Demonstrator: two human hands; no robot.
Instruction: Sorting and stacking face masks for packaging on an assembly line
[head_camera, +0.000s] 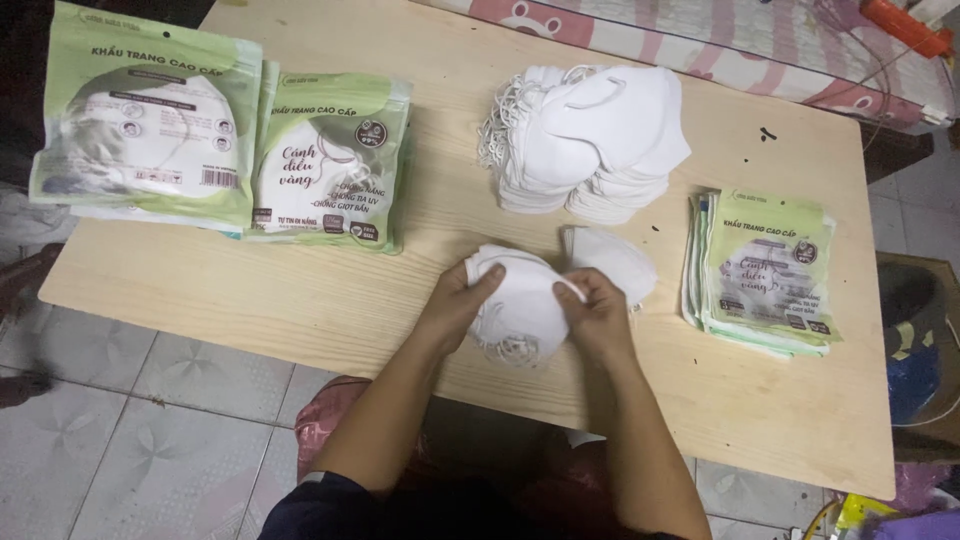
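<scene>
Both hands meet over the near middle of the light wooden table (300, 290). Between them is a small bundle of white folded fabric face masks (520, 305), which lies on the wood. The left hand (462, 300) grasps the left side of this bundle, with the fingers curled over its top edge. The right hand (600, 312) grasps the right side, and its fingertips pinch the upper edge of the bundle. The thin white ear loops hang out under the bundle, just below the two hands.

Just behind the right hand, touching the bundle, lies a single white mask (615, 258). Farther away from the hands, beyond this mask, stands a tall stack of white masks (585, 140) with loops that stick out to its left side. To the right of the right hand, near but apart, is a flat pile of empty green and white plastic pouches (765, 270). Well to the left of the left hand, at the far corner, two filled green and white pouches (230, 150) lean one on the other.
</scene>
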